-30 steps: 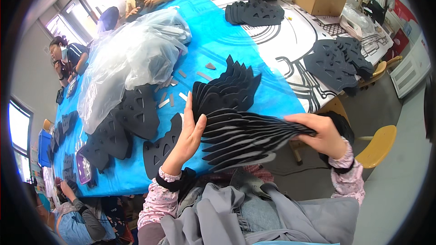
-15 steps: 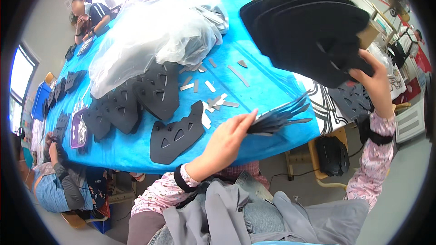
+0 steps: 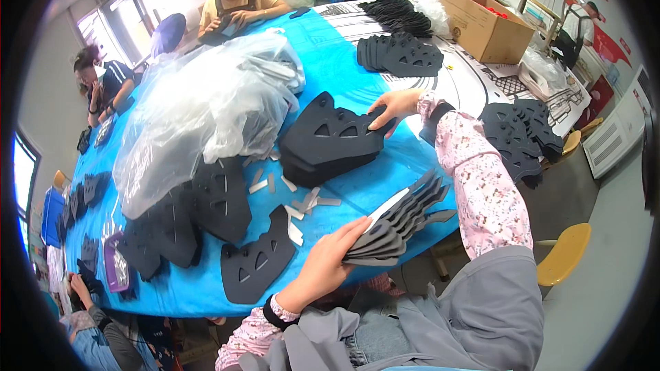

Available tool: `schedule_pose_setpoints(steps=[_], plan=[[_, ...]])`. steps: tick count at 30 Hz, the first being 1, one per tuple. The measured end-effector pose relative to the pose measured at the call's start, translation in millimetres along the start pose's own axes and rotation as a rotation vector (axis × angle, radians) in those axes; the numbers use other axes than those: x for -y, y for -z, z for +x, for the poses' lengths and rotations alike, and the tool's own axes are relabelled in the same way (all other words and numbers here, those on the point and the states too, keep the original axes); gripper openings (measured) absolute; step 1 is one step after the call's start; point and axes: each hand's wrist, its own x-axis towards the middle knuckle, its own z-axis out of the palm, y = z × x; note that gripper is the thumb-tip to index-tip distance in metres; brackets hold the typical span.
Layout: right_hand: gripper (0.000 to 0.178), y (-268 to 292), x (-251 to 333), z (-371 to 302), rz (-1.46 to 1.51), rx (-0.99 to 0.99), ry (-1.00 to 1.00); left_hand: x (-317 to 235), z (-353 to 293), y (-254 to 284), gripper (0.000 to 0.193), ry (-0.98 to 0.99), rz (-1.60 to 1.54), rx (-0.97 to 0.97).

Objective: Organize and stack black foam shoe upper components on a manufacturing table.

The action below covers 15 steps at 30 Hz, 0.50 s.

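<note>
My left hand [image 3: 323, 268] is closed around a fanned bundle of dark grey foam pieces [image 3: 405, 223] near the table's front edge, a pale strip showing along its top. Farther off, my right hand [image 3: 397, 108] grips the right end of a thick stack of black foam pieces [image 3: 333, 141] with triangular cut-outs. That stack rests on the blue table cover [image 3: 357, 82], beside a large clear plastic bag [image 3: 206, 89]. A single black foam piece [image 3: 258, 261] lies left of my left hand. Small grey and white strips [image 3: 309, 200] are scattered between it and the stack.
More black foam stacks stand to the left [image 3: 220, 199], at the far right [image 3: 402, 53] and at the right edge [image 3: 515, 134]. A cardboard box [image 3: 481, 24] sits at the back right, a purple basket [image 3: 118, 264] at the left. Other people sit around the table.
My right hand has brought the black foam stack from the raised right side leftward and down onto the blue cover. My left hand still holds its bundle. The whole view has shifted.
</note>
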Motion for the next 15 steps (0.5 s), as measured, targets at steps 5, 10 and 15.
schedule_pose_setpoints(steps=[5, 10, 15], plan=[[0.071, 28.9, -21.4, 16.8, 0.072, 0.020, -0.050, 11.8, -6.3, 13.5, 0.056, 0.166, -0.322, 0.051], [0.068, 24.1, -3.4, 29.7, 0.041, 0.014, -0.083, 24.7, -10.2, 22.9, 0.052, 0.165, -0.373, 0.065], [0.062, 10.6, 9.3, 50.1, -0.013, 0.079, 0.050, 22.1, -5.0, 25.1, 0.052, 0.238, -0.436, 0.059]])
